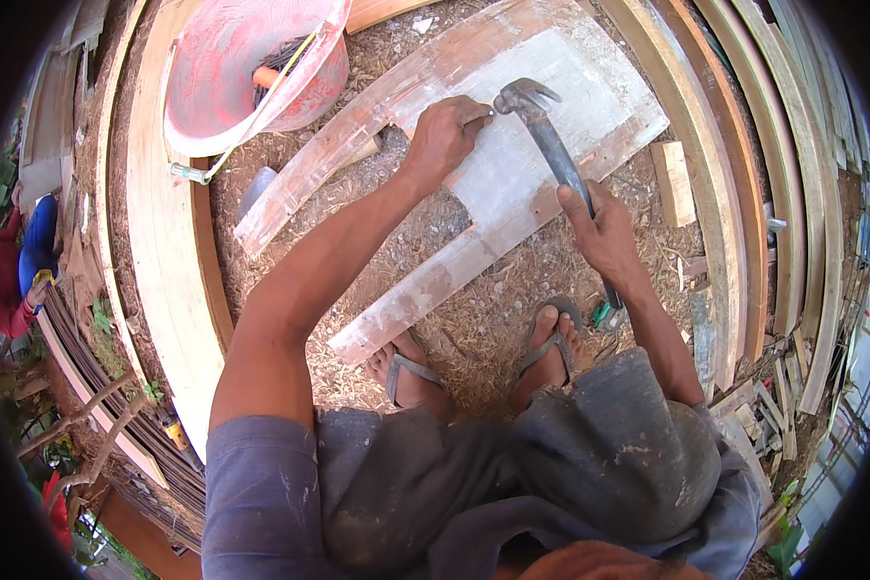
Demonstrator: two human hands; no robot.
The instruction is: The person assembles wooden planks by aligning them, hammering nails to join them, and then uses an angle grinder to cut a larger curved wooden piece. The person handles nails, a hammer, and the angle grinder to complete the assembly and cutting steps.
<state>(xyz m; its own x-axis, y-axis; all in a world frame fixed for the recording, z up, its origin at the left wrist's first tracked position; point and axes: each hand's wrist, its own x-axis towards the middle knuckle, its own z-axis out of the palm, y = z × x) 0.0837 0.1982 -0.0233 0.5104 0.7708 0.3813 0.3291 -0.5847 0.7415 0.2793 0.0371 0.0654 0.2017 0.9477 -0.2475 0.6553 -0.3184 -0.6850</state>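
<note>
The hammer point(555, 152) slants just right of upper centre, head up-left and butt down-right — the right hand point(599, 230) grips it, hiding its lower middle. The left hand point(445, 137) pinches fingertips together over the board point(590, 82) — anything between them is too small to identify.

A: Your left arm point(304, 290) stretches forward, the left hand point(445, 137) turned knuckles up, its fingertips point(479, 113) pinched together.
B: And your right hand point(601, 230) sits nearer you, curled in a grip, thumb point(572, 202) pointing forward, the right forearm point(662, 333) slanting inward.
</note>
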